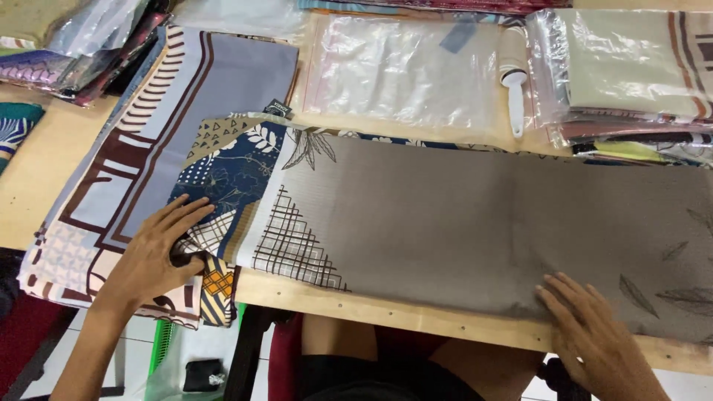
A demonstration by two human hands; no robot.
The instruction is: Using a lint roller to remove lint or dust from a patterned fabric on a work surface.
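Left hand [152, 256]: we press it flat on the patterned scarf end [230, 178].
Right hand [594, 334]: we rest it on the grey scarf [475, 223].

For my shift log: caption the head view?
Left hand and right hand press flat a taupe patterned scarf on a wooden table.

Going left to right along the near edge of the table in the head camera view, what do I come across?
Left hand on the patterned scarf end → grid triangle print → plain grey cloth → right hand → leaf prints.
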